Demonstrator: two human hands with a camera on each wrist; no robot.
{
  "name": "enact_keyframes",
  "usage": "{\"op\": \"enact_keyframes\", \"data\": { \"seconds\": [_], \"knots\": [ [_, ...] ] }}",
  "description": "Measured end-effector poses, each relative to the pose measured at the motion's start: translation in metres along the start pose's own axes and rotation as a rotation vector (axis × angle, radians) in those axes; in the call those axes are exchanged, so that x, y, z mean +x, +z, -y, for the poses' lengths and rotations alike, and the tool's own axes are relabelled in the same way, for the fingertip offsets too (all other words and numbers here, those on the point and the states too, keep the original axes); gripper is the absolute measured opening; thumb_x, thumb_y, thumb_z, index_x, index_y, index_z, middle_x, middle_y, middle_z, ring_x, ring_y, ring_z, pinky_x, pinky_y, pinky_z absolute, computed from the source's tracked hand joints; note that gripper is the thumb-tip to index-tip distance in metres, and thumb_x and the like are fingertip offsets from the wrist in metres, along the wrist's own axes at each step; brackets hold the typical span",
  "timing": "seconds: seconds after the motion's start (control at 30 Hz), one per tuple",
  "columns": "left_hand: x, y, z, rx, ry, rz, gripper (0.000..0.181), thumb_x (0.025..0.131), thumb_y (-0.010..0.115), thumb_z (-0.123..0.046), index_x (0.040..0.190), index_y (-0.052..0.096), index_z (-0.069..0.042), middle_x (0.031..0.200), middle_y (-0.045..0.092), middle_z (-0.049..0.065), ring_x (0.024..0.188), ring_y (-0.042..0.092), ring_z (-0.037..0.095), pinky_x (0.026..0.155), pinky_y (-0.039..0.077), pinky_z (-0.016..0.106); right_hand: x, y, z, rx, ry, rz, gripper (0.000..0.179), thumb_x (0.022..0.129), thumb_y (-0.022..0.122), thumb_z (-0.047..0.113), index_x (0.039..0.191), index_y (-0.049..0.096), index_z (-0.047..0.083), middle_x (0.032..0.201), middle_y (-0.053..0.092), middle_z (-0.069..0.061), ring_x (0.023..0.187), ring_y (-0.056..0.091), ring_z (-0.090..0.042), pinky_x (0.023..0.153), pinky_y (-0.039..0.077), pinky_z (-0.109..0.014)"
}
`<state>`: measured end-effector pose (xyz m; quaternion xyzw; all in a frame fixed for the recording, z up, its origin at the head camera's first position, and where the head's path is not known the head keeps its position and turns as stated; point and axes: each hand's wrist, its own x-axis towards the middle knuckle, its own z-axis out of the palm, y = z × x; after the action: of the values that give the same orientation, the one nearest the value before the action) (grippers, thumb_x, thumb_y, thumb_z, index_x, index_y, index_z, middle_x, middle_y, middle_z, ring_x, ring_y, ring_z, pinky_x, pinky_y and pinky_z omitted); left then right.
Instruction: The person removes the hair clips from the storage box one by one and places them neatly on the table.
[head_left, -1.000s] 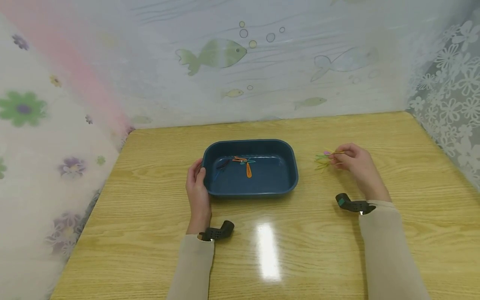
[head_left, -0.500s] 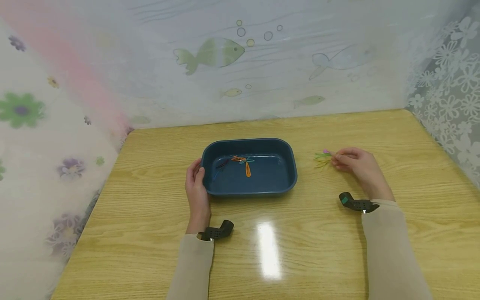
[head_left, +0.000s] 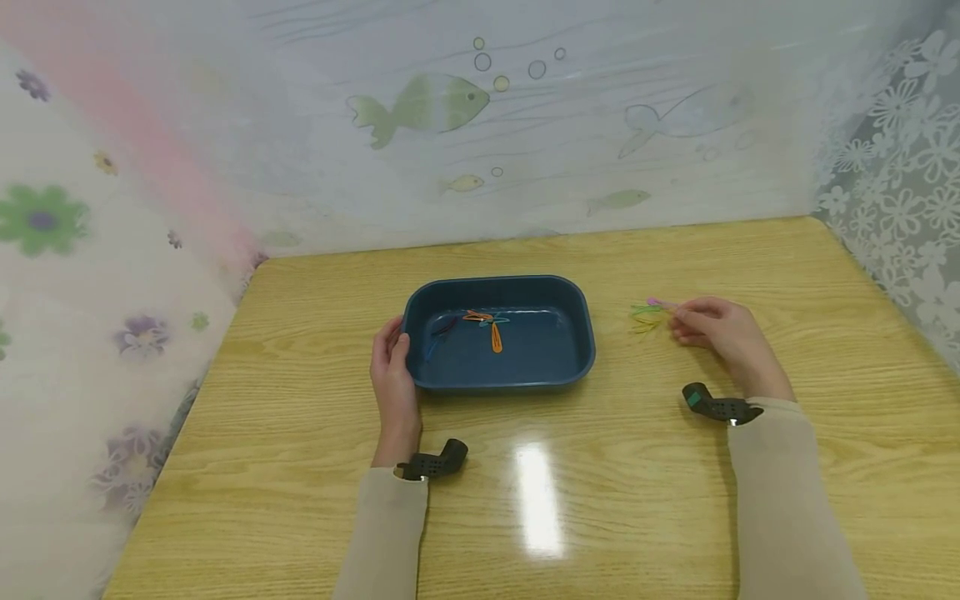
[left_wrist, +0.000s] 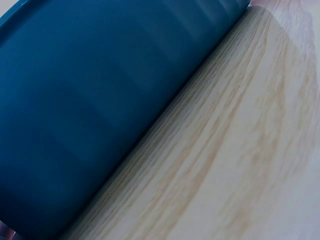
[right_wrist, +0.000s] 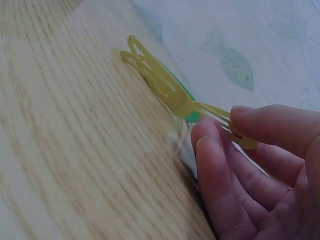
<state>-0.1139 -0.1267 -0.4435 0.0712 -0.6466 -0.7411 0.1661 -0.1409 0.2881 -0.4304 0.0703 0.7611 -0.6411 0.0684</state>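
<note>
A dark blue plastic basin (head_left: 510,385) sits on the table, with several snap hair clips inside, among them an orange clip (head_left: 497,337). My left hand (head_left: 393,383) grips its left end, thumb at the rim and fingers along the outer wall. To the right of the basin lies a small bunch of clips: a purple clip (head_left: 654,302), a green clip (head_left: 643,310) and yellow clips (head_left: 645,326). At the bunch's right side, my right hand (head_left: 716,333) pinches a yellow hair clip (right_wrist: 242,137) between thumb and fingers, close beside other yellow clips (right_wrist: 165,90).
The wood-grain table (head_left: 600,483) reaches back to a wall covering (head_left: 562,167) printed with fish. Flower-patterned sheeting (head_left: 112,250) hangs at the left, and lace-like sheeting (head_left: 915,167) at the right. A black wrist camera (head_left: 435,462) is worn on each arm.
My right hand has shifted slightly right and toward me, staying beside the bunch. A yellow clip that stuck out past its fingertips no longer shows there. Left hand and basin hold still.
</note>
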Motion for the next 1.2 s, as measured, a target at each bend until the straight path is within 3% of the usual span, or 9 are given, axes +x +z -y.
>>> {"op": "enact_keyframes", "data": {
  "seconds": [0.43, 0.7, 1.03, 1.2],
  "knots": [
    [0.001, -0.001, 0.002, 0.009, 0.000, -0.019, 0.031, 0.094, 0.044, -0.022, 0.123, 0.049, -0.012, 0.123, 0.048, -0.002, 0.115, 0.042, 0.009, 0.098, 0.029, 0.028, -0.001, -0.001, 0.004, -0.253, 0.015, 0.020, 0.043, 0.090, 0.052, 0.027, 0.115, 0.046, -0.008, 0.096, 0.060, -0.012, 0.073, 0.061, -0.012, 0.065, 0.051, -0.026],
    [-0.004, 0.002, -0.010, 0.015, -0.015, -0.010, 0.032, 0.095, 0.041, -0.016, 0.125, 0.046, -0.008, 0.124, 0.048, 0.000, 0.114, 0.043, 0.009, 0.098, 0.029, 0.027, -0.001, -0.002, 0.004, -0.380, 0.047, -0.009, 0.040, 0.089, 0.052, 0.029, 0.112, 0.049, -0.004, 0.097, 0.055, -0.015, 0.066, 0.058, -0.012, 0.062, 0.051, -0.028],
    [-0.008, 0.005, -0.019, 0.027, -0.015, -0.010, 0.032, 0.095, 0.040, -0.014, 0.126, 0.045, -0.005, 0.125, 0.047, 0.004, 0.115, 0.042, 0.012, 0.098, 0.029, 0.029, -0.003, -0.004, 0.008, -0.546, 0.037, -0.008, 0.041, 0.088, 0.054, 0.032, 0.110, 0.049, -0.001, 0.079, 0.059, -0.009, 0.064, 0.057, -0.014, 0.058, 0.050, -0.028],
    [-0.008, 0.005, -0.018, 0.028, -0.016, -0.008, 0.032, 0.095, 0.040, -0.015, 0.126, 0.045, -0.005, 0.125, 0.047, 0.004, 0.115, 0.042, 0.012, 0.098, 0.029, 0.028, -0.006, -0.004, 0.010, -0.668, 0.012, -0.014, 0.041, 0.088, 0.051, 0.035, 0.107, 0.051, 0.000, 0.069, 0.058, -0.006, 0.062, 0.053, -0.018, 0.062, 0.042, -0.030]
  ]
}}
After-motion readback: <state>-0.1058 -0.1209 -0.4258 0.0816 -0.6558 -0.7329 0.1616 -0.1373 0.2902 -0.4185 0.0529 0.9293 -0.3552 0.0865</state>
